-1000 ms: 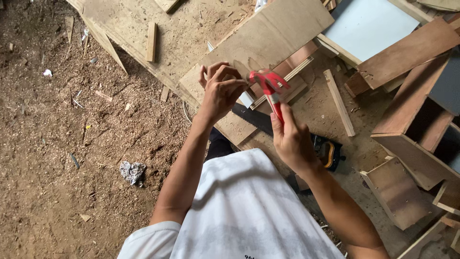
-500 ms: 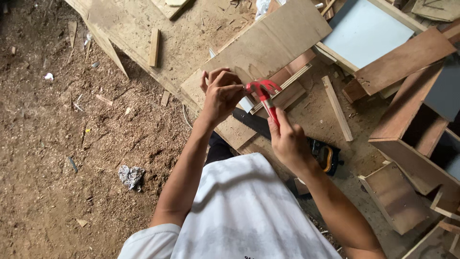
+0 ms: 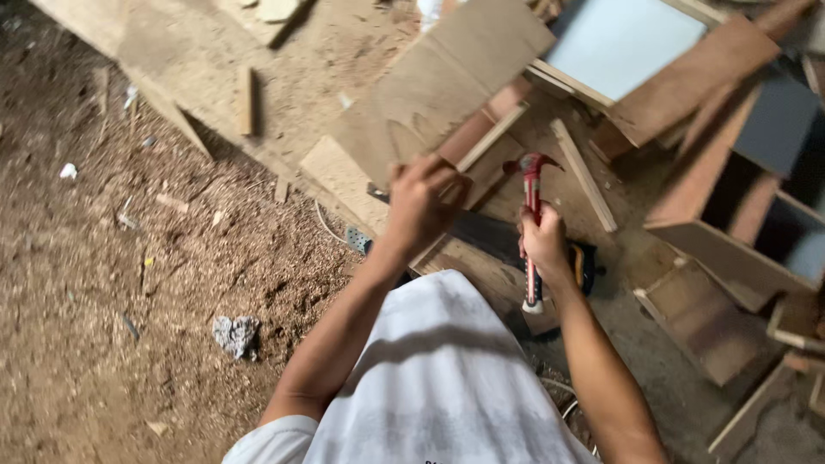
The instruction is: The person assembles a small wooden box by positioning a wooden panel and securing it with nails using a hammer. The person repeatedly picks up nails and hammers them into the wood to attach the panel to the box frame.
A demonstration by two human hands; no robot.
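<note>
The right hand (image 3: 544, 243) is wrapped tight around the shaft of a red claw hammer (image 3: 532, 193), head raised and pointing away from the body, above a dark board and a black tool on the floor. The left hand (image 3: 423, 206) is curled closed just beside it, over the edge of a plywood sheet (image 3: 438, 86); I cannot tell what it pinches. Thin wooden strips (image 3: 584, 176) and open wooden boxes (image 3: 739, 215) lie to the right.
</note>
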